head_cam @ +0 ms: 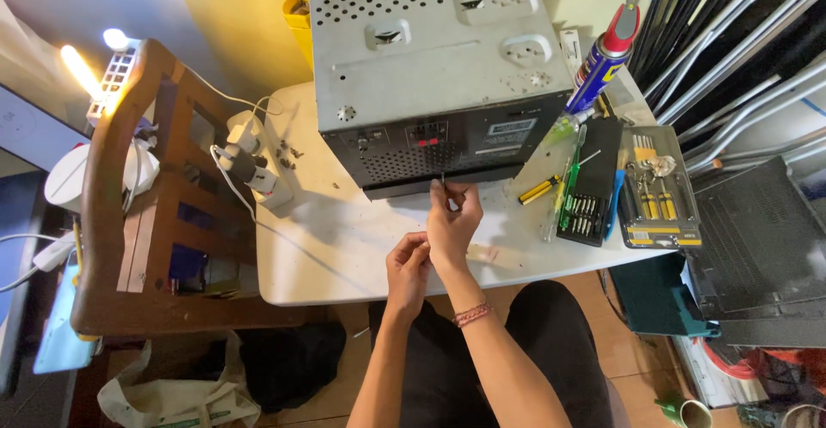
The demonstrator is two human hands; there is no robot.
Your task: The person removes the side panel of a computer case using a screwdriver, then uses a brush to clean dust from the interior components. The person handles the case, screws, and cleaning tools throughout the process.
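Now a thin driver (443, 180) is held upright in the fingertips of the right hand (453, 221), its tip set against the lower edge of the black back panel of the metal chassis (434, 67) on the white table (318, 247). The left hand (408, 264) is loosely curled at 7 o'clock from the right one, touching its wrist; whether something small is pinched in it cannot be told. For this step to go well, the driver should be kept straight on the screw and pressed lightly, so that the tip is not slipped out; the chassis looks heavy enough to stay put.

At 3 o'clock from the hands, a black bit case (590, 189) lies open with a row of bits. Just beside it at 3 o'clock, a grey tool tray (661, 194) holds small yellow-handled drivers.
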